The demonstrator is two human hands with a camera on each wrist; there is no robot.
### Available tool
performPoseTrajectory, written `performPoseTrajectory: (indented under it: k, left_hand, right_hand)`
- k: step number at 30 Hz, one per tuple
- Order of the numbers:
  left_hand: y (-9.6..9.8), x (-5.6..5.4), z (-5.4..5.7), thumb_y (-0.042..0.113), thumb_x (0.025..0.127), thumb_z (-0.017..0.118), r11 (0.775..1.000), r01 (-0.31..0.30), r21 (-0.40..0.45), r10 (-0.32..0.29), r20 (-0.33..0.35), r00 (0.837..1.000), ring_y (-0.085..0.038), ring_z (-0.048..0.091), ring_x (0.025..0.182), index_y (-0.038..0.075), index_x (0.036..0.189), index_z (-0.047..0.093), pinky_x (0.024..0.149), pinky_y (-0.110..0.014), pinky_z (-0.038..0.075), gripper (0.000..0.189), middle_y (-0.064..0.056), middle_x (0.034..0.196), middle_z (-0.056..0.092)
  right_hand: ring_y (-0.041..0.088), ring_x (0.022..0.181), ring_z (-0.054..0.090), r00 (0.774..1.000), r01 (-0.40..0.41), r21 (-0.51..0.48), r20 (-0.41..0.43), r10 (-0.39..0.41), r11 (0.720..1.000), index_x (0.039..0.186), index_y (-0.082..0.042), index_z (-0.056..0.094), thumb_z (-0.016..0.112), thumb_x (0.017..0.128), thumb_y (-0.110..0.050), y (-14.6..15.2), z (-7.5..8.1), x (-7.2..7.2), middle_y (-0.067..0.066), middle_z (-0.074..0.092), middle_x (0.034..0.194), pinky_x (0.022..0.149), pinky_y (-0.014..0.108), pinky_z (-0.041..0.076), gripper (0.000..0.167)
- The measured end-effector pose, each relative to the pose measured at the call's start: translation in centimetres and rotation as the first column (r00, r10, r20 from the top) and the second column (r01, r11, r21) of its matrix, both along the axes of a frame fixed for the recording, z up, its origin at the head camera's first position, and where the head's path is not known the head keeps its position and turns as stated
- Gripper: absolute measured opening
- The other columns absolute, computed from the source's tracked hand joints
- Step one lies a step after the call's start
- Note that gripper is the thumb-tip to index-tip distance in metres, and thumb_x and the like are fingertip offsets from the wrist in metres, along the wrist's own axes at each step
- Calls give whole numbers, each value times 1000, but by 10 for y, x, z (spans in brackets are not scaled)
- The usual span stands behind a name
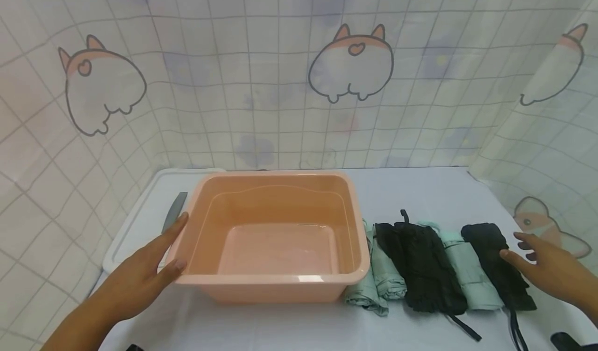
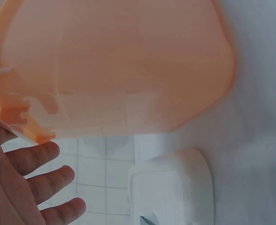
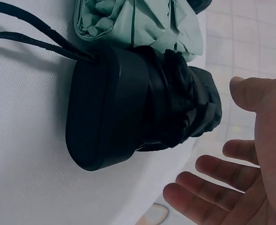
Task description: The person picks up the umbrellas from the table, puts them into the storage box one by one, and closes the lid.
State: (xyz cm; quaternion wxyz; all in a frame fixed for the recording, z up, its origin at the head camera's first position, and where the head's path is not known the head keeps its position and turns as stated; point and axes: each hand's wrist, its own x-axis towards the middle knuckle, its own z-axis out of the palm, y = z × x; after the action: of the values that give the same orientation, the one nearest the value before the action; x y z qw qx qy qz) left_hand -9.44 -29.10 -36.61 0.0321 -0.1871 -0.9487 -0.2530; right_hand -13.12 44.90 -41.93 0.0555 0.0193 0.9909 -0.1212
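My left hand (image 1: 135, 273) rests at the left rim of a peach plastic basin (image 1: 273, 280), its thumb and a fingertip touching the rim. In the left wrist view several fingers (image 2: 53, 185) extend loosely beside the basin's wall (image 2: 128, 70). Beside the rightmost black folded umbrella (image 1: 492, 262) hovers my right hand (image 1: 551, 262), empty and apart from it. The right wrist view shows that umbrella's flat-ended handle (image 3: 93, 112) with a cord loop. Left of it lie a mint folded umbrella (image 1: 472, 273), a wider black umbrella bundle (image 1: 427, 268) and mint rolled bundles (image 1: 388, 273).
Behind and left of the basin lies a white tray or board (image 1: 135, 237) with a grey blade (image 1: 175, 211) on it. A white cloth (image 1: 280, 330) covers the table. Patterned curtains (image 1: 280, 81) enclose the back and sides. A black object (image 1: 567, 341) sits at the lower right.
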Motion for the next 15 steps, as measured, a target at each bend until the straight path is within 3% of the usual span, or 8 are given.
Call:
performPoseTrajectory:
  k: [8, 15]
  left_hand:
    - [0, 0, -1, 38, 108, 50, 1000, 8, 18, -8, 5, 1000, -53, 39, 139, 32, 166, 11, 96, -76, 36, 71, -9, 166, 27]
    - [1, 0, -1, 38, 108, 50, 1000, 4, 28, -5, 7, 1000, -52, 38, 140, 32, 166, 12, 97, -76, 36, 70, -7, 167, 26]
  right_hand:
    - [58, 90, 64, 1000, -13, -35, 16, 14, 999, 126, 29, 42, 58, 103, -48, 9, -6, -5, 47, 58, 110, 66, 60, 56, 83]
    - [46, 83, 70, 983, 24, -182, 184, 10, 983, 129, 33, 32, 54, 105, -46, 14, -11, -12, 49, 56, 109, 66, 50, 61, 86]
